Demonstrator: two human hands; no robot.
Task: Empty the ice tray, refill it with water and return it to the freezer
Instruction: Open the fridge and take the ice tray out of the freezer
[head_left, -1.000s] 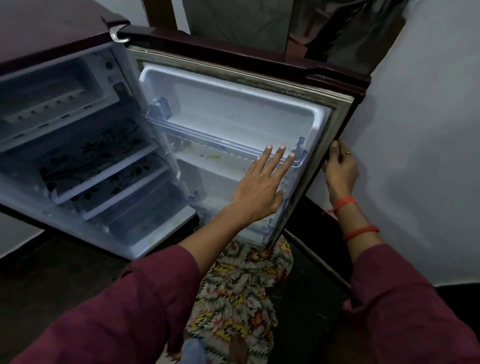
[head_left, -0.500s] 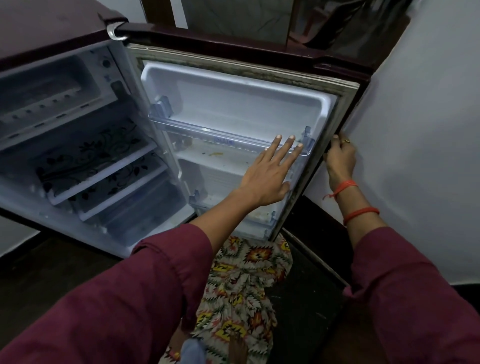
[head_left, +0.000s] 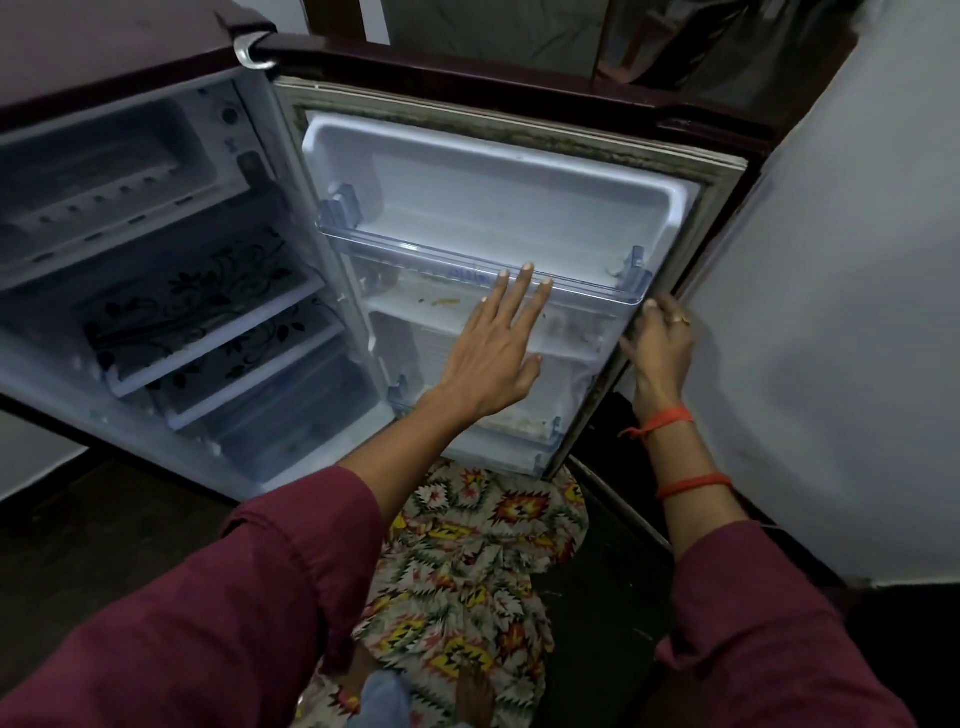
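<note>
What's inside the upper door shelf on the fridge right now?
The upper door shelf looks empty through its clear front. The left hand covers part of the ledge below, where small yellowish scraps lie. No ice tray is visible.

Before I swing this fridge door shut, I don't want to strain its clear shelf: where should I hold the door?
Take the door's free outer edge, from the wall side, as the right hand does. It is rigid and farthest from the hinge. The left hand is spread open over the clear door shelf, which looks thin.
</note>
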